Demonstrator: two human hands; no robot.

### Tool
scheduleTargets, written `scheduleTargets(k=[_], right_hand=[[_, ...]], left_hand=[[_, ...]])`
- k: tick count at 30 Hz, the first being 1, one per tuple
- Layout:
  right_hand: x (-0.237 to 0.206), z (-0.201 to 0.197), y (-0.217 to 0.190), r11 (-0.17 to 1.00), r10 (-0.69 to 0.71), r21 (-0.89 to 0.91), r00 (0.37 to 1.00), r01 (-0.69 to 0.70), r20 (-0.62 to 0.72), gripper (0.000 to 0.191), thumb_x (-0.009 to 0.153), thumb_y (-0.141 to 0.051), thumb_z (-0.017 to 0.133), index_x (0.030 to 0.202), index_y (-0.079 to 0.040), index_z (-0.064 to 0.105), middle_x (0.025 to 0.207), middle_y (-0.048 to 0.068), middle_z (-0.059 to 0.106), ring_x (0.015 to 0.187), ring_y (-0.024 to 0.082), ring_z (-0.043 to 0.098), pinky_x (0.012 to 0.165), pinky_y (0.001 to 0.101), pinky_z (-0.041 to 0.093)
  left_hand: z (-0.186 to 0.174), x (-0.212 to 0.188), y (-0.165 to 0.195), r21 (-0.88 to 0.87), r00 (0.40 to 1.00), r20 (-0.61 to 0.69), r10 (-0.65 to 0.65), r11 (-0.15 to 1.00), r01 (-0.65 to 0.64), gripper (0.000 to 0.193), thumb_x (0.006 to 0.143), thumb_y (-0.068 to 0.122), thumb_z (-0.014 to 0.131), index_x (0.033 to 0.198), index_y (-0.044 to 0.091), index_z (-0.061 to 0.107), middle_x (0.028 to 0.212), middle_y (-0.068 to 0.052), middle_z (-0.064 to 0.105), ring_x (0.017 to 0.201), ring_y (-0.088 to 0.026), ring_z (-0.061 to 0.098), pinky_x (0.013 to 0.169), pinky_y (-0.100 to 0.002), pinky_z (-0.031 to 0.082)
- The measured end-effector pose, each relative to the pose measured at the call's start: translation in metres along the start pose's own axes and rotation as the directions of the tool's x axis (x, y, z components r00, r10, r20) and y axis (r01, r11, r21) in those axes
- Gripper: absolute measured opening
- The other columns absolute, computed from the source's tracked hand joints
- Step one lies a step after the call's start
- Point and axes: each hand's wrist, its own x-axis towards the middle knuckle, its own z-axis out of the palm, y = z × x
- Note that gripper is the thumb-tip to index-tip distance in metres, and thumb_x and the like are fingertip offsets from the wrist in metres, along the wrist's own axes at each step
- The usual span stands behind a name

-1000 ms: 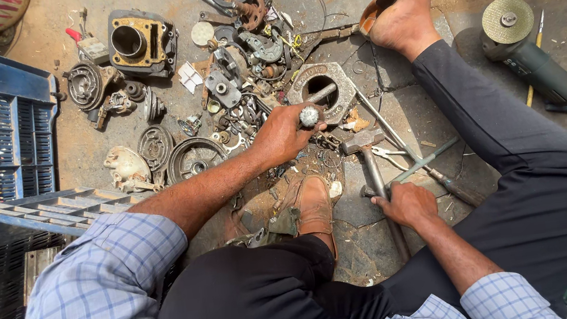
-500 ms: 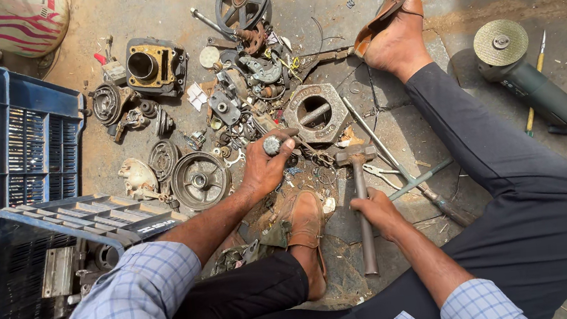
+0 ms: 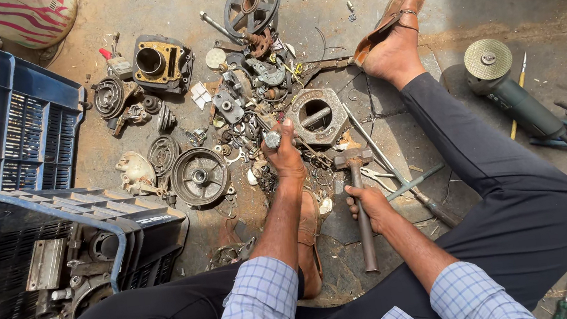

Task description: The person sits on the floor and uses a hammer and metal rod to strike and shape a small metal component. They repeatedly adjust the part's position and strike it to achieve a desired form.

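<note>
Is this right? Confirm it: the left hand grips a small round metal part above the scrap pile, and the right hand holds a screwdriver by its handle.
Not quite. In the head view the right hand holds a hammer by its handle, not a screwdriver. The left hand does grip a small round metal part.

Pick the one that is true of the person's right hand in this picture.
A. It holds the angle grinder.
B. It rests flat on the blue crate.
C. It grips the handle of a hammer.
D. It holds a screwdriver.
C: the right hand is wrapped around the handle of the hammer, whose head lies on the ground near the octagonal metal part.
</note>
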Motion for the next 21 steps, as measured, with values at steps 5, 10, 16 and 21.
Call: scheduleTargets(k=[5, 10, 16, 21], right_hand=[[-0.013, 0.011, 0.002, 0.994, -0.069, -0.084, 0.996, 0.065, -0.049, 0.02, 0.095, -0.019, 0.068, 0.102, -0.005, 0.056, 0.069, 0.0, 0.058, 0.047, 0.009, 0.05, 0.041, 0.0261, 0.042], [-0.052, 0.019, 0.005, 0.983, -0.093, -0.147, 0.991, 0.106, 0.092, 0.016, 0.094, -0.015, 0.066, 0.101, -0.005, 0.056, 0.065, -0.001, 0.053, 0.044, 0.008, 0.047, 0.038, 0.025, 0.039], [-0.032, 0.051, -0.01, 0.899, 0.053, -0.418, 0.914, 0.133, 0.403, 0.01, 0.093, -0.012, 0.067, 0.098, -0.003, 0.065, 0.062, -0.001, 0.054, 0.044, 0.007, 0.049, 0.04, 0.0225, 0.04], [0.003, 0.066, -0.017, 0.908, 0.062, -0.415, 0.959, 0.061, 0.276, 0.015, 0.094, -0.009, 0.069, 0.097, 0.002, 0.059, 0.065, 0.002, 0.058, 0.046, 0.009, 0.051, 0.042, 0.0245, 0.043]], left_hand=[[-0.002, 0.0, -0.002, -0.052, 0.997, 0.066, 0.05, 0.998, -0.047, 0.028, 0.095, 0.027, 0.079, 0.08, 0.008, 0.065, 0.078, 0.001, 0.06, 0.075, -0.013, 0.052, 0.073, -0.032, 0.039], [-0.002, 0.004, -0.006, -0.114, 0.999, 0.004, -0.047, 0.992, 0.047, 0.021, 0.086, 0.028, 0.081, 0.082, 0.013, 0.067, 0.08, 0.004, 0.061, 0.078, -0.011, 0.055, 0.076, -0.032, 0.043], [-0.01, 0.008, -0.012, -0.09, 0.997, 0.054, -0.051, 0.994, 0.056, 0.028, 0.089, 0.03, 0.082, 0.079, 0.012, 0.062, 0.079, 0.003, 0.058, 0.078, -0.012, 0.05, 0.074, -0.034, 0.039], [-0.012, 0.006, -0.014, -0.018, 0.994, 0.103, -0.039, 0.999, 0.041, 0.031, 0.092, 0.032, 0.08, 0.077, 0.015, 0.059, 0.078, 0.005, 0.055, 0.078, -0.011, 0.047, 0.074, -0.033, 0.037]])
